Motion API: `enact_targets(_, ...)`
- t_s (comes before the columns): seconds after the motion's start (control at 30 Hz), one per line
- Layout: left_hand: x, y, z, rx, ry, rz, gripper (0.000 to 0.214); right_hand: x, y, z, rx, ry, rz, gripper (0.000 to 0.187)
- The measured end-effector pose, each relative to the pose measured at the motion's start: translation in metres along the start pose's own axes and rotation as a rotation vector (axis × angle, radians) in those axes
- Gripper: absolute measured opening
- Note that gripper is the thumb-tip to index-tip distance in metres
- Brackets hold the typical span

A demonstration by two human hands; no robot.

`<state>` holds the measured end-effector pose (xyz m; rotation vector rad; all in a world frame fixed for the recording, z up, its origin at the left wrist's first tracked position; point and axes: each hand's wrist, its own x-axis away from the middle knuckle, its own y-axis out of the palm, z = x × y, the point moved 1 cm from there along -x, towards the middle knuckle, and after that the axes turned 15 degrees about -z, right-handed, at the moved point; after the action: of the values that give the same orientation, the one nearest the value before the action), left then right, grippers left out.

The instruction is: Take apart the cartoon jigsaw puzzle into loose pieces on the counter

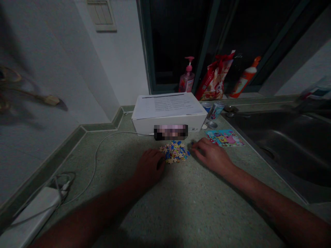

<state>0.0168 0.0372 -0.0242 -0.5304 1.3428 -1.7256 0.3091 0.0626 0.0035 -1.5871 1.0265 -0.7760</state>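
A small heap of blue and yellow jigsaw pieces (175,152) lies on the speckled green counter (181,203). My left hand (150,166) rests on the counter at the heap's left edge, its fingers curled under, and I cannot see anything in them. My right hand (210,153) lies palm down just right of the heap, fingers bent toward the pieces, fingertips touching the counter. A colourful cartoon puzzle card (225,137) lies flat beyond the right hand.
A white box (169,117) topped with a printed sheet stands behind the heap. Two cans (215,110), a pink pump bottle (187,79), a red bag (214,81) and an orange bottle (244,78) stand farther back. A steel sink (289,137) is at right; a white cable (96,155) and adapter (33,213) lie left.
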Motion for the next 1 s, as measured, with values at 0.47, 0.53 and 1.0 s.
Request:
enact_targets(0.47, 0.0, 0.0, 0.003, -0.036, -0.014, -0.034, 0.013, -0.002, 0.031, -0.03, -0.035, -0.154, -0.119, 0.028)
enact_targets(0.53, 0.0, 0.0, 0.003, -0.039, -0.01, -0.035, 0.015, -0.002, 0.031, -0.03, -0.043, -0.156, -0.113, 0.026)
enact_targets(1.0, 0.004, -0.004, 0.008, 0.023, 0.265, 0.053, 0.014, 0.006, 0.03, -0.045, -0.249, -0.306, 0.007, 0.018)
